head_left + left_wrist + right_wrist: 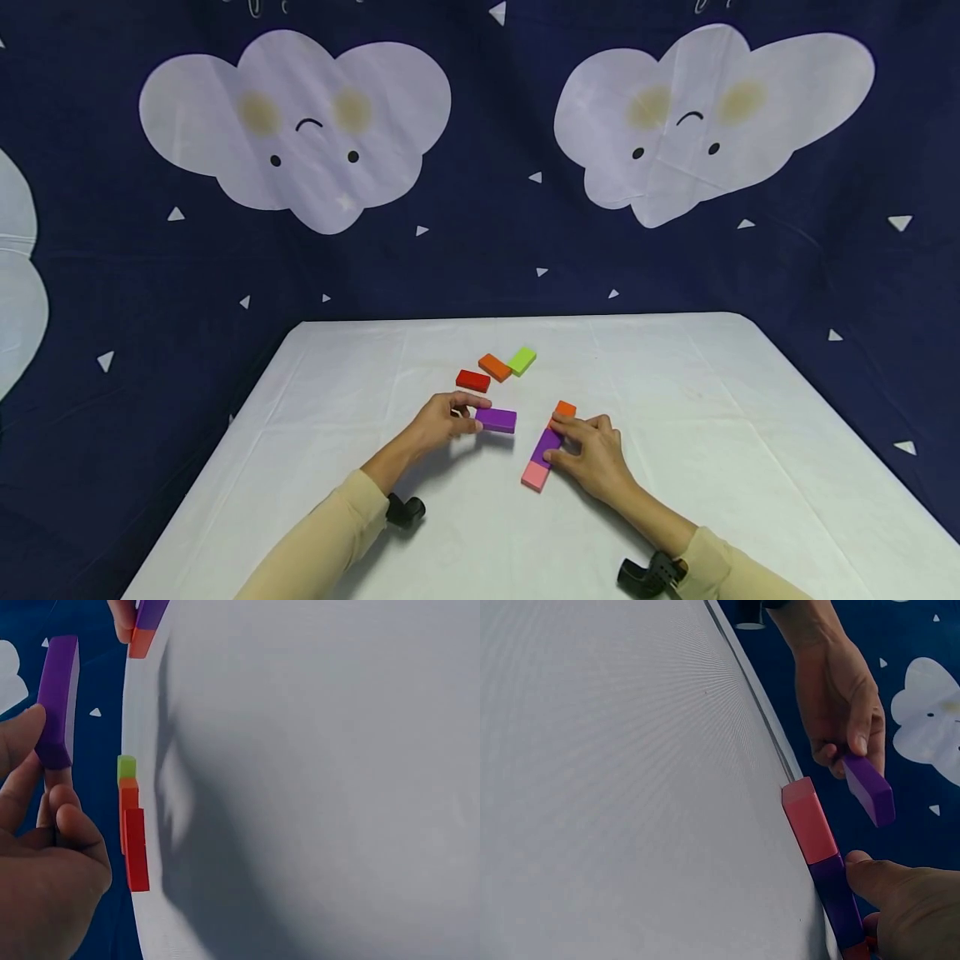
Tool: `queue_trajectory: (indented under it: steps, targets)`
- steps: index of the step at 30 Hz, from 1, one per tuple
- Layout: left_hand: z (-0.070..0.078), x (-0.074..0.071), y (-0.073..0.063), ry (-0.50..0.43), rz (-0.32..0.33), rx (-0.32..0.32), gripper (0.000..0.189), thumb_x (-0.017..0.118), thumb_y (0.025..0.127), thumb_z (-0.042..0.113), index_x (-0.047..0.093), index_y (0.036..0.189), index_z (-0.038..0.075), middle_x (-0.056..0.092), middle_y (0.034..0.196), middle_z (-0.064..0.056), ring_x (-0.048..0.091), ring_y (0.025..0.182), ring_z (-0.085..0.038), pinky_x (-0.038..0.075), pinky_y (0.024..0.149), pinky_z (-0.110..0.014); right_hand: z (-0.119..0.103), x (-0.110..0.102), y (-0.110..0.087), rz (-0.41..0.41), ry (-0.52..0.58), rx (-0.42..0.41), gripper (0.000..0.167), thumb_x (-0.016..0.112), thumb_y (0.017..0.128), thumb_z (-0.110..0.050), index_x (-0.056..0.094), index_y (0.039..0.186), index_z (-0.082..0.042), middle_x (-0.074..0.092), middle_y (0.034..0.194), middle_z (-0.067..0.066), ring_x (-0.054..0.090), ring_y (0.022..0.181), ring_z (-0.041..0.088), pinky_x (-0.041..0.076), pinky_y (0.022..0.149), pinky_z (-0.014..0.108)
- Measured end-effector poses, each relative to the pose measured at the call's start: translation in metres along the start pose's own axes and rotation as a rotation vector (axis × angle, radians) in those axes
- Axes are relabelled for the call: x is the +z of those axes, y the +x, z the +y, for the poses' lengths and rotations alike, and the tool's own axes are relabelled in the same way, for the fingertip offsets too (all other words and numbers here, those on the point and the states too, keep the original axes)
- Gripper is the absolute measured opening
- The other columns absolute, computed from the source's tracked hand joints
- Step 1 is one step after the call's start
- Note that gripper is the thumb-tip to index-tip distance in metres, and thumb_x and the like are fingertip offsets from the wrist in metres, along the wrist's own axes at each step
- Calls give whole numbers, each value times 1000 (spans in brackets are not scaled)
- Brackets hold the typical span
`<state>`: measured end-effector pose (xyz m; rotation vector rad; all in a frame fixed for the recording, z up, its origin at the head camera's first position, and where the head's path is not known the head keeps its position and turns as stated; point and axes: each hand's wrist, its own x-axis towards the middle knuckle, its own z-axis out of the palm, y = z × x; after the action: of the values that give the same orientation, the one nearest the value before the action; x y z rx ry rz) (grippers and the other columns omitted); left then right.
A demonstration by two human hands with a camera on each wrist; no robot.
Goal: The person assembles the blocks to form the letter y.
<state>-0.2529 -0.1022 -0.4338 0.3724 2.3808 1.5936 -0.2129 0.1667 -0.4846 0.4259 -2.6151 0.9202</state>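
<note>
My left hand [444, 422] pinches a purple block [496, 420] between thumb and fingertips, holding it above the table. On the right, a short slanting row lies flat: a pink block [535, 476] nearest, a second purple block [545, 447] in the middle, and an orange block [566, 408] at the far end. My right hand [596, 457] grips this row at its purple block, thumb against the side and index finger reaching toward the orange block. The right wrist view shows the thumb touching the row's purple block [836, 900]; the other fingers are partly hidden.
Beyond my left hand lie a red block [472, 381], another orange block [495, 367] and a lime green block [522, 361], the last two touching. A white cloth covers the table [360, 367]. Behind it hangs a dark blue curtain [495, 250] with clouds.
</note>
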Motion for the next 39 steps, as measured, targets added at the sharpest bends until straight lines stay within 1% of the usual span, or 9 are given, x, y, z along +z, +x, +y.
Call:
queue_trajectory:
  steps: [5,9,10,14,18,23,26,35,39]
  targets:
    - [-5,1,-4,29,-67,48,32,69,82,9,68,114,10,53,81,-3,47,77,-15,37,61,-21,0,0,0,1,1,-2,51,82,68,-33,70,114,-14,64,125,-2,40,88,12,24,74,31]
    - [-9,3,-5,40,-114,65,31,68,82,7,68,112,10,56,84,-5,48,79,-15,38,64,-21,1,1,0,2,4,0,51,82,68,-33,70,114,-15,64,126,-2,40,88,11,24,73,31]
    - [-9,4,-5,39,-126,64,31,68,81,6,68,113,8,57,86,-8,48,79,-16,38,65,-21,1,1,0,3,6,0,51,82,68,-32,70,114,-15,64,126,-2,40,88,11,24,73,31]
    - [-12,8,-6,26,-163,60,33,68,80,2,67,113,5,56,88,-9,46,78,-16,37,65,-21,1,1,-1,2,9,1,51,82,68,-32,69,114,-15,64,126,-2,40,88,11,24,73,31]
    - [-14,10,-5,36,-189,57,34,69,79,1,68,112,7,53,85,-4,45,78,-15,37,63,-20,1,1,0,2,8,-1,51,82,68,-32,69,114,-14,64,126,-2,40,88,11,24,73,31]
    - [-15,11,-3,57,-206,64,33,69,78,0,69,110,7,50,81,-1,43,77,-14,36,61,-19,1,0,-1,0,4,1,52,82,68,-33,69,115,-14,64,126,-2,40,87,11,24,73,31]
    - [-16,12,-3,78,-215,62,32,69,78,0,69,110,7,50,82,-1,43,78,-14,36,63,-20,0,0,-1,-4,6,6,52,81,68,-33,69,115,-14,64,126,-1,40,87,11,24,73,31]
    - [-16,17,-1,126,-241,66,31,68,79,-1,69,109,9,57,92,-9,44,83,-15,38,70,-22,-1,0,-1,-4,9,4,51,81,69,-32,69,115,-13,64,126,-1,40,87,11,24,73,31]
    - [-16,18,-1,148,-241,67,31,68,80,-1,70,108,10,59,95,-10,45,85,-15,38,72,-23,-1,0,-1,1,11,-2,51,81,69,-32,69,114,-13,64,126,-2,39,86,11,24,72,30]
